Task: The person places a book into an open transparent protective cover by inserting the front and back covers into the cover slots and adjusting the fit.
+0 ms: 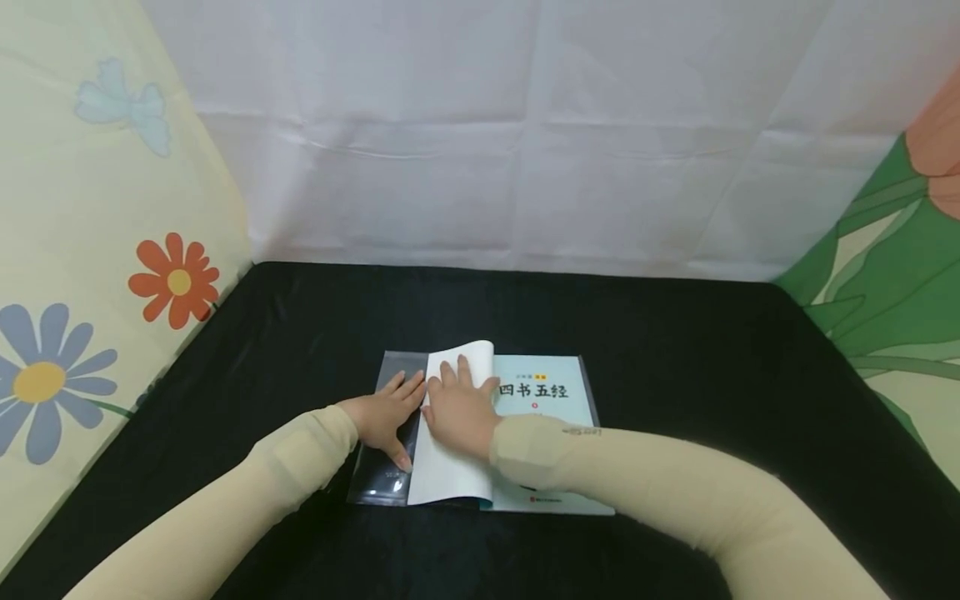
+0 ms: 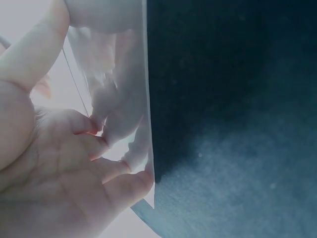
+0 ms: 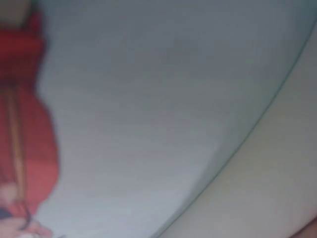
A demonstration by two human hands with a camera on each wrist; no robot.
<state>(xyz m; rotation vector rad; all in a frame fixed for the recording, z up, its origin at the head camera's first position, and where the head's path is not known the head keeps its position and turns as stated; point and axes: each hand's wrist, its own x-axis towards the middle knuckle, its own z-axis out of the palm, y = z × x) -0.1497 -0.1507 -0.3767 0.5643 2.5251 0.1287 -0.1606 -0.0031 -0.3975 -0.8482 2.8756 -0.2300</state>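
A light blue book (image 1: 573, 417) with dark Chinese characters lies on the black cloth. A white sheet (image 1: 450, 483) curves up from its left part, and a clear plastic book cover (image 1: 378, 490) sticks out beyond it. My right hand (image 1: 459, 412) presses flat on the white sheet with fingers spread. On the plastic beside it rests my left hand (image 1: 386, 418), fingers extended toward the sheet's left edge. In the left wrist view the fingertips touch the clear plastic (image 2: 121, 64). A printed red figure (image 3: 27, 129) on the book's cover shows in the right wrist view.
Black cloth (image 1: 675, 350) covers the table around the book. A white curtain (image 1: 517, 167) hangs behind it. Flower-patterned panels stand at the left (image 1: 67, 225) and right (image 1: 892, 275). Pale sleeves cover both forearms, and the right sleeve (image 1: 637, 458) crosses over the book.
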